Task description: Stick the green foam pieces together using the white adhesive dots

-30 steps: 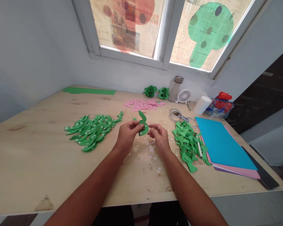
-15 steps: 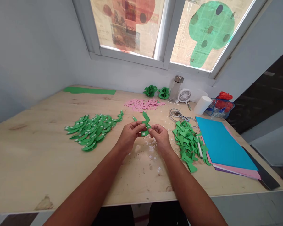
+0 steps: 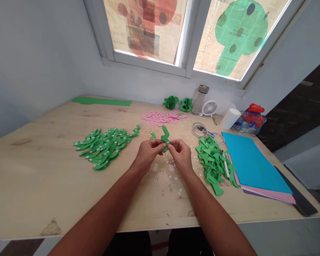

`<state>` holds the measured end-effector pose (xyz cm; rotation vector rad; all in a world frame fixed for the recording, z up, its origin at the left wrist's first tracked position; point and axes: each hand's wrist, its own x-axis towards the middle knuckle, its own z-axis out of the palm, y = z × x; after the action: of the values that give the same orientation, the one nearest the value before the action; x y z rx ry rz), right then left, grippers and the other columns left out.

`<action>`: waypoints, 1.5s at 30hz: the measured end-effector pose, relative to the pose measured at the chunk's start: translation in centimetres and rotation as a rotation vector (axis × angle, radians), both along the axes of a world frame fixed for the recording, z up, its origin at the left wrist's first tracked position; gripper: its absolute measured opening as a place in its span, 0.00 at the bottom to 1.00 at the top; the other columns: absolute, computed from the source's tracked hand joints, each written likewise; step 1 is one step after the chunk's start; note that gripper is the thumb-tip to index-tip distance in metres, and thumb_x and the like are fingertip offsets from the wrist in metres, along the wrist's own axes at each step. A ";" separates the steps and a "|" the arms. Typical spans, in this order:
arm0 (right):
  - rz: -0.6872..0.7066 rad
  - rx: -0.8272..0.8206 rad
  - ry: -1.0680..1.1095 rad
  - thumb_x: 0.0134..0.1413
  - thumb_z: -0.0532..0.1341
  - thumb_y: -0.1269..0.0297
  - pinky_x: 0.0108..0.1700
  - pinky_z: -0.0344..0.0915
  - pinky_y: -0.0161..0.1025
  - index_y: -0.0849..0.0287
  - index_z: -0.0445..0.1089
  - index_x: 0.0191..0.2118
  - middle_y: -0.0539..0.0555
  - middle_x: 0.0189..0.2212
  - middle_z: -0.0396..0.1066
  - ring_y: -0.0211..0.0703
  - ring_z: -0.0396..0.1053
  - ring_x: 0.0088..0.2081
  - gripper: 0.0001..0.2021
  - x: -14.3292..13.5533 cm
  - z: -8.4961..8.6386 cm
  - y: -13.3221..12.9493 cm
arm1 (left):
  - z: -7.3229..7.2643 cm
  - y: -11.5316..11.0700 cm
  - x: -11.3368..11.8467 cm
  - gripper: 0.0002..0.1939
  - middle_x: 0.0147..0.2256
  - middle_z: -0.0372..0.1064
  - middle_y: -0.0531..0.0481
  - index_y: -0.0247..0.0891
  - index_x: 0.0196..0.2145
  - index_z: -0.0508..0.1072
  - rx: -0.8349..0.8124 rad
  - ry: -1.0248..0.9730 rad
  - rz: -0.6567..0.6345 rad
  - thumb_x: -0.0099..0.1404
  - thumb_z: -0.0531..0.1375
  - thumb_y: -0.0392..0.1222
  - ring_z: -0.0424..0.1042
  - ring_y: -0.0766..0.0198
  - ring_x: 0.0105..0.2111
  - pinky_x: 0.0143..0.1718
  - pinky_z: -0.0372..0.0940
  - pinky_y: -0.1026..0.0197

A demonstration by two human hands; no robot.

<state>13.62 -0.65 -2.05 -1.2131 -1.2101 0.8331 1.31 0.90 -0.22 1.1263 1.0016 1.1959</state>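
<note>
Between both hands is a curvy green paper cutout (image 3: 164, 133), raised above the table. My left hand (image 3: 150, 152) pinches its lower part from the left. On the other side, my right hand (image 3: 180, 153) closes its thumb and fingers on the same piece; the fingertips of both hands nearly meet and cover its lower end. Another small green cutout (image 3: 153, 134) with a white patch lies just beyond my left hand. To the left spreads a pile of curved green cutouts (image 3: 106, 145), many bearing white patches. Small white paper bits (image 3: 171, 167) are scattered below the hands.
Pink cutouts (image 3: 162, 118) lie behind the hands. At right are green scraps (image 3: 212, 160), a white pen (image 3: 226, 166), tape rolls (image 3: 199, 130) and blue sheets (image 3: 253, 161). Along the back stand green paper flowers (image 3: 171, 102), a bottle (image 3: 200, 99) and a small fan (image 3: 209, 107).
My fingertips have come closer together over the cutout's lower part, hiding a white patch that showed before. The view has shifted slightly.
</note>
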 end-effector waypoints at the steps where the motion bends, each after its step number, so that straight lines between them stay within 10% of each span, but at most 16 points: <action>1: -0.040 0.038 -0.091 0.47 0.60 0.61 0.29 0.61 0.35 0.59 0.68 0.32 0.50 0.25 0.69 0.37 0.64 0.25 0.07 0.1 0.0 -0.1 | 0.0 0.0 0.0 0.12 0.23 0.70 0.48 0.33 0.23 0.76 0.004 0.013 0.011 0.44 0.67 0.46 0.65 0.67 0.24 0.25 0.61 0.65; 13: -0.153 0.437 -0.885 0.59 0.55 0.67 0.40 0.59 0.40 0.58 0.71 0.33 0.56 0.29 0.72 0.45 0.66 0.36 0.09 1.0 0.1 -0.3 | -0.5 0.4 -0.3 0.08 0.20 0.68 0.52 0.34 0.22 0.75 0.036 0.159 0.015 0.45 0.63 0.43 0.63 0.67 0.22 0.22 0.58 0.65; 36: -0.101 0.431 -0.887 0.58 0.55 0.67 0.39 0.59 0.40 0.58 0.73 0.35 0.56 0.29 0.74 0.45 0.68 0.35 0.09 0.9 -0.3 0.0 | 0.1 0.3 -0.8 0.07 0.21 0.67 0.52 0.35 0.22 0.71 0.001 0.181 -0.107 0.44 0.62 0.41 0.66 0.65 0.23 0.21 0.57 0.67; 45: -0.119 0.443 -1.026 0.59 0.54 0.66 0.38 0.56 0.40 0.58 0.72 0.33 0.56 0.26 0.73 0.45 0.67 0.33 0.10 0.9 -0.4 0.1 | -1.2 0.7 -0.7 0.05 0.19 0.68 0.54 0.37 0.22 0.73 0.133 0.322 0.032 0.44 0.62 0.39 0.65 0.65 0.21 0.23 0.58 0.64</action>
<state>14.55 -0.58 -2.42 -1.3358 -1.9660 -0.2372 0.66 1.58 -1.37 1.4449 1.1996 1.1414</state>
